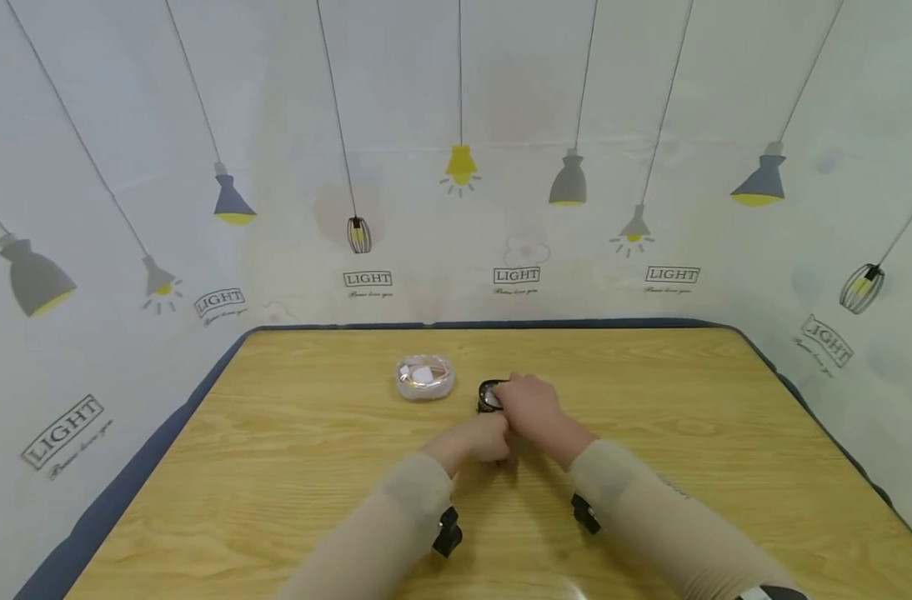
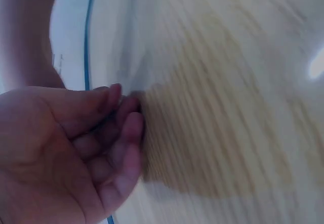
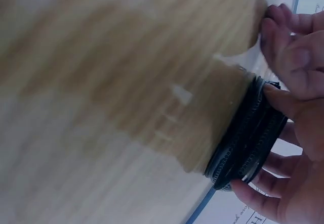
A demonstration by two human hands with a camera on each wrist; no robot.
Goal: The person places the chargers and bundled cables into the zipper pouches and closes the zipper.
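A small round black zip case (image 1: 489, 395) is at the middle of the table, with part of a pale top showing in the head view. My right hand (image 1: 529, 403) grips it from the right. In the right wrist view the thumb and fingers span the rim of the case (image 3: 243, 138), where zip tape runs round the side. My left hand (image 1: 480, 438) is at the near side of the case, thumb and forefinger brought together in a pinch. In the left wrist view its fingers (image 2: 132, 128) curl in, and the pinched part, at the case's edge, is hidden.
Left of the case stands a clear plastic container (image 1: 424, 392) with a coiled white cable and a white plug piece inside. The wooden table (image 1: 291, 467) has a dark blue edge, and a wall covering with printed lamps (image 1: 462, 167) surrounds it.
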